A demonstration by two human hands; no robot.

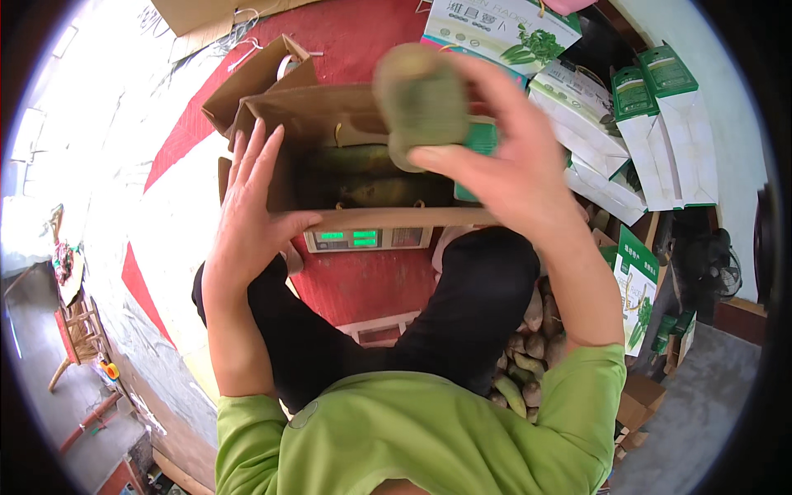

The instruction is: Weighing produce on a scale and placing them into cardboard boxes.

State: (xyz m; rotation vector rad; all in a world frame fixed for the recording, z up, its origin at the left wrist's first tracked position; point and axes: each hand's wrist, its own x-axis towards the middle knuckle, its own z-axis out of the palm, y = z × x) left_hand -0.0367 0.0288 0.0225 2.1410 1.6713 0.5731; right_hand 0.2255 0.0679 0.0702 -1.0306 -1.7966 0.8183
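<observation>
open box (pixel 396 219) — gap above its left half; held vegetable (pixel 425 99) blocks the right — white cartons (pixel 577 124) beyond

Vegetables (pixel 379 192) lie in the box (pixel 375 219), a scale display (pixel 346 239) before it, cartons (pixel 579 107) to its right.

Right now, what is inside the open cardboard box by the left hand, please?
At least two long green radishes lie inside the box; something green shows at its right end, partly behind the right hand. Anything beneath the radishes is covered.
</observation>
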